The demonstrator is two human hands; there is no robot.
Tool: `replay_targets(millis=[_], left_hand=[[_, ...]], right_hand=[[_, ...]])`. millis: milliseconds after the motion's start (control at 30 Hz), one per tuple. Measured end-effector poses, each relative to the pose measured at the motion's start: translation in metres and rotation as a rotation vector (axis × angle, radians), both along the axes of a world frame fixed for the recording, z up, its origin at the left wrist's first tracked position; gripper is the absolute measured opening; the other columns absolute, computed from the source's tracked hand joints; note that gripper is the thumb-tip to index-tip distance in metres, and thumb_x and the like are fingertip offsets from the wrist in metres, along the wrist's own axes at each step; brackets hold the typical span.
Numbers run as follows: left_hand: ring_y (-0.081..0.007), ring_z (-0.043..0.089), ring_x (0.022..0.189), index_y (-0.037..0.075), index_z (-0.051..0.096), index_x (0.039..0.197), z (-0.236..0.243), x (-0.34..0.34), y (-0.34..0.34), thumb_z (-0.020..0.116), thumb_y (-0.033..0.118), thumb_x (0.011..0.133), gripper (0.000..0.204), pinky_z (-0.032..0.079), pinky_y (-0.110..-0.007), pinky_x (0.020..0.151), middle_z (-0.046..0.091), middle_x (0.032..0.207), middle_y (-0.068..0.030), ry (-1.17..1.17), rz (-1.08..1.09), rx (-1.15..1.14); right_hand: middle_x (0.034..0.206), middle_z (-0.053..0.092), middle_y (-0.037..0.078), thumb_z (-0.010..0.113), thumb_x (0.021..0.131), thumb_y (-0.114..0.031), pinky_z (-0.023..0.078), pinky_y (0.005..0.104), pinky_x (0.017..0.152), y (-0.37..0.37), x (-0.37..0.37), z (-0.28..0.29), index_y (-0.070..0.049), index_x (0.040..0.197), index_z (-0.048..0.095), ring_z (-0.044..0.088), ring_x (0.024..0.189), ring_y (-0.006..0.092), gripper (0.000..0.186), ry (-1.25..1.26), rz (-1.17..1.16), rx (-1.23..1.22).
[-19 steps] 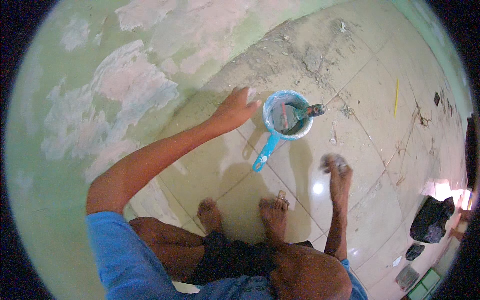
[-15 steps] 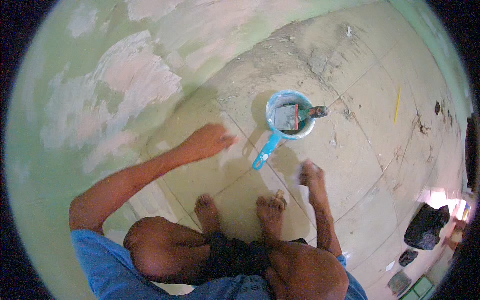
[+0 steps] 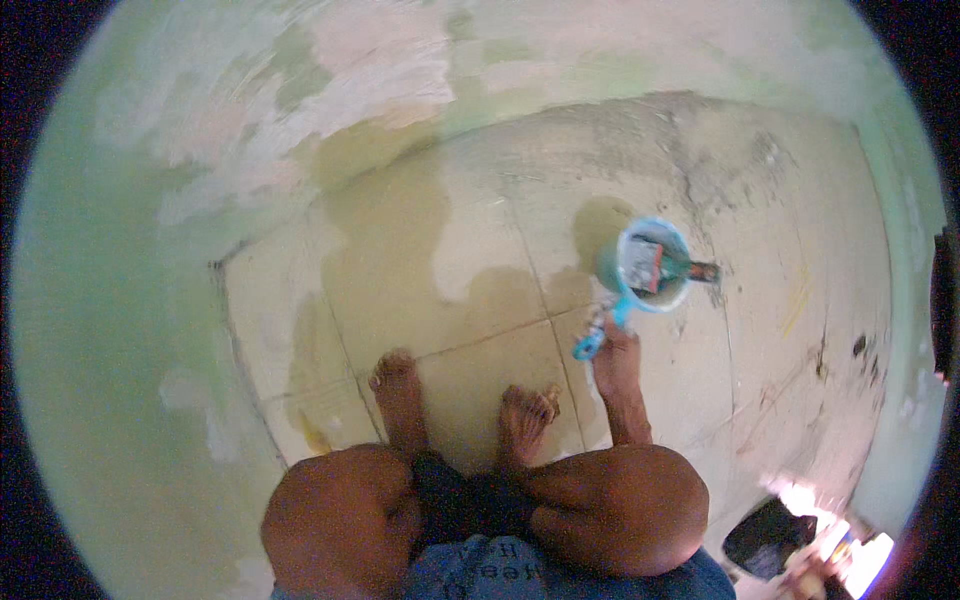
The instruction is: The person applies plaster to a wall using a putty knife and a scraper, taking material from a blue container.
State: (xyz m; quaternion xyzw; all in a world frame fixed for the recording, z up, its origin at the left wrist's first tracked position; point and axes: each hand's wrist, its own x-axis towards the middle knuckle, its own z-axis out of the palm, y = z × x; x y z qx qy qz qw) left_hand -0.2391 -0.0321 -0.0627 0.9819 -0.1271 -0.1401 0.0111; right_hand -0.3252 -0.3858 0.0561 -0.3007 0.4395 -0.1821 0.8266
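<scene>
My right hand [image 3: 615,360] is closed around the handle of a light-blue dipper [image 3: 625,262], right of the middle. Inside the dipper rests a putty knife [image 3: 645,266] with a wide grey blade and a red band. Its dark handle leans out over the right side of the rim. Whitish smears mark the dipper's rim. The dipper looks raised off the floor, its round shadow lying apart from it. Neither my left hand nor my left arm shows.
My bare feet [image 3: 400,400] stand on the tiled floor [image 3: 450,300]. Ahead and left is a green wall [image 3: 100,330] with whitish patches. Grey dirt [image 3: 690,170] lies along its foot. A black bag [image 3: 768,538] sits at the lower right, by a bright patch of light.
My right hand, earlier apart from the dipper, has taken its handle. The putty knife stays inside. My left hand has gone out of view, and the view has shifted.
</scene>
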Motion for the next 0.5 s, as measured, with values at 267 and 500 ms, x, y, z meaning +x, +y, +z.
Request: replay_targets(millis=[267, 500], left_hand=[[-0.0313, 0.051, 0.097, 0.011, 0.050, 0.102, -0.041, -0.005, -0.010, 0.044, 0.023, 0.087, 0.021, 0.041, -0.052, 0.076, 0.053, 0.102, -0.0138, -0.218, -0.006, -0.058], [-0.0292, 0.049, 0.110, 0.015, 0.050, 0.117, -0.034, -0.019, -0.008, 0.044, 0.026, 0.087, 0.033, 0.040, -0.055, 0.082, 0.051, 0.122, -0.0090, -0.147, 0.087, 0.087]], right_hand=[[0.071, 0.049, -0.002, 0.057, 0.084, -0.030, 0.041, 0.0307, 0.055, -0.055, -0.035, 0.020, -0.014, 0.091, 0.053, 0.047, 0.061, 0.0107, 0.018, 0.391, -0.111, -0.179], [0.060, 0.045, 0.000, 0.055, 0.084, -0.031, 0.037, 0.0285, 0.043, -0.061, -0.050, 0.027, -0.013, 0.087, 0.055, 0.043, 0.050, 0.0134, 0.018, 0.644, -0.006, -0.234]])
